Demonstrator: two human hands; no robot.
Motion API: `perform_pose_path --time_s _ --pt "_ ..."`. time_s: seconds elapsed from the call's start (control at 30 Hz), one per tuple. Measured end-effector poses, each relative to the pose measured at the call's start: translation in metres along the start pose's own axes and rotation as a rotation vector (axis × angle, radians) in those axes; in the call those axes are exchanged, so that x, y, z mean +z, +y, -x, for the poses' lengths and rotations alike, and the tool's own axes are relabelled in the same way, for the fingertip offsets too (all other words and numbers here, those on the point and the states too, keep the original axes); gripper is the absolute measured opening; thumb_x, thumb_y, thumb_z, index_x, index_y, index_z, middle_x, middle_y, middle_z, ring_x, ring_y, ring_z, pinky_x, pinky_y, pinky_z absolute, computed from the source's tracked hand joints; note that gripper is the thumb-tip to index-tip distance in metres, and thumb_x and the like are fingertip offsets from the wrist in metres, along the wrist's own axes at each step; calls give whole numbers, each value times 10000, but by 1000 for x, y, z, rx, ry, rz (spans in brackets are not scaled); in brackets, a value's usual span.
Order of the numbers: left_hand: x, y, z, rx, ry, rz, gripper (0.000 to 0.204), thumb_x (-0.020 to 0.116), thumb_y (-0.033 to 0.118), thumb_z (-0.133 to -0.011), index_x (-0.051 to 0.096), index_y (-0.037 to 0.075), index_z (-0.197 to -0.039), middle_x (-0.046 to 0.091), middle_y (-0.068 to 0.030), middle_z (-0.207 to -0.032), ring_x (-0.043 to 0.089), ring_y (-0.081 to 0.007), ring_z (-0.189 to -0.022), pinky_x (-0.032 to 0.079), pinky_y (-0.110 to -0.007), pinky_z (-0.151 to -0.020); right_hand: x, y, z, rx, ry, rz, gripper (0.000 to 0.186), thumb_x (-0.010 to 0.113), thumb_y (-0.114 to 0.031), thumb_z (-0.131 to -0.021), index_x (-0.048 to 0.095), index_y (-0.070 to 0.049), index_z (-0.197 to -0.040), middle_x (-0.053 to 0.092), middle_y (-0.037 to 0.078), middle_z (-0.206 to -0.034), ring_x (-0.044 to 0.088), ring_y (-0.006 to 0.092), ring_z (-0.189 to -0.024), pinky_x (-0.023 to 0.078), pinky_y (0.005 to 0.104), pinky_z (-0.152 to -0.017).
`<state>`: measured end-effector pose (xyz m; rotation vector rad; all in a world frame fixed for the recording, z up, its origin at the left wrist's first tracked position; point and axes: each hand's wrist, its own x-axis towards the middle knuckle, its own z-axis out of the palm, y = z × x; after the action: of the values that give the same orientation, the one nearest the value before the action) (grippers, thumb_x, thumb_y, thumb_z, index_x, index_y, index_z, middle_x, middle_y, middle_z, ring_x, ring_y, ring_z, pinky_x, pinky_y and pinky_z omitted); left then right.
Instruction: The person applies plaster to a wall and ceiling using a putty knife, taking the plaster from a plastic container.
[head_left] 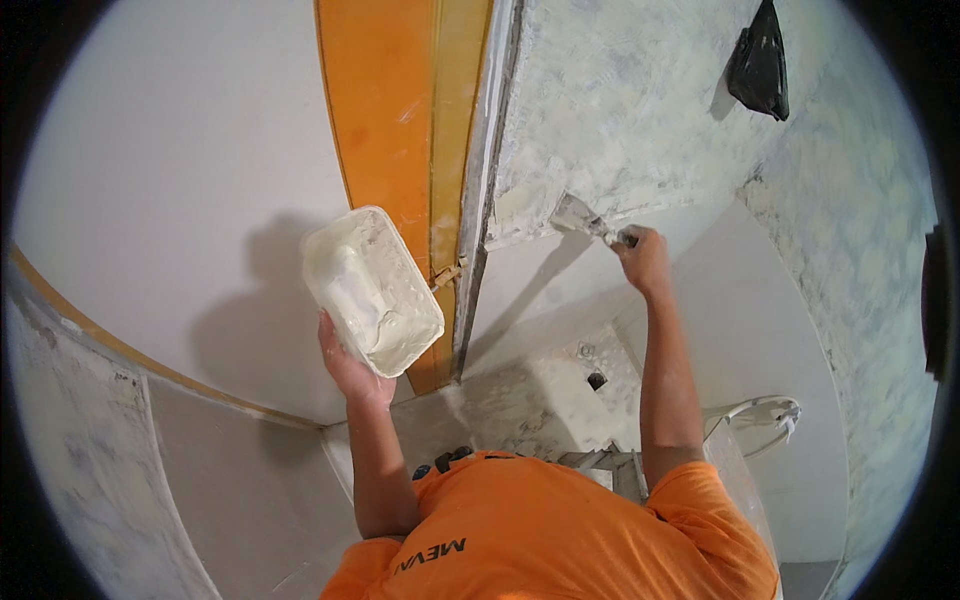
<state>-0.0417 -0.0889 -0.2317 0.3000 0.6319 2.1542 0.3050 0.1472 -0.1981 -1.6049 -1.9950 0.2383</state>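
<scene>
My left hand (358, 372) grips a white rectangular plastic tub (402, 262) from below, its open side tilted toward me. Pale creamy putty (352, 290) lies inside and smears the tub's walls. A putty knife (578, 214) is in my right hand (645, 260), fingers wrapped around the handle. Its blade is against or very near the patchy plastered wall (610, 120), just above the top edge of the smooth white panels (530, 280). Whether the blade touches the wall I cannot tell.
An orange door frame (385, 110) stands between the pale flat surface (190, 130) and the plastered wall. A black plastic bag (762, 70) hangs at the upper right. Below are a dusty floor (530, 400) with a dark square hole (597, 381) and a looped white hose (765, 408).
</scene>
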Motion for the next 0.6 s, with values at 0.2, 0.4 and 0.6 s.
perform_pose_path --time_s 0.2,0.4,0.6 --pt "0 -7 -4 -40 -94 87 560 401 463 -1040 438 90 -1456 539 -94 -1407 558 -296 -1266 474 -473 -1056 31 -47 32 -354 -6 159 163 732 -211 -842 695 -79 -929 688 122 -929 646 322 -953 441 448 -882" --pt "1 -2 -4 -18 -94 19 573 394 473 -1039 418 97 -1471 521 -99 -1426 543 -305 -1284 465 -490 -1066 29 -82 3 -346 64 135 175 729 -216 -826 696 -67 -913 688 138 -932 642 332 -966 464 463 -874" --pt "0 4 -4 -60 -58 13 594 388 486 -1038 392 102 -1491 494 -107 -1453 525 -316 -1303 447 -506 -1082 13 -88 -35 -373 124 219 128 707 -172 -810 717 -86 -904 697 146 -945 647 343 -968 481 456 -904"
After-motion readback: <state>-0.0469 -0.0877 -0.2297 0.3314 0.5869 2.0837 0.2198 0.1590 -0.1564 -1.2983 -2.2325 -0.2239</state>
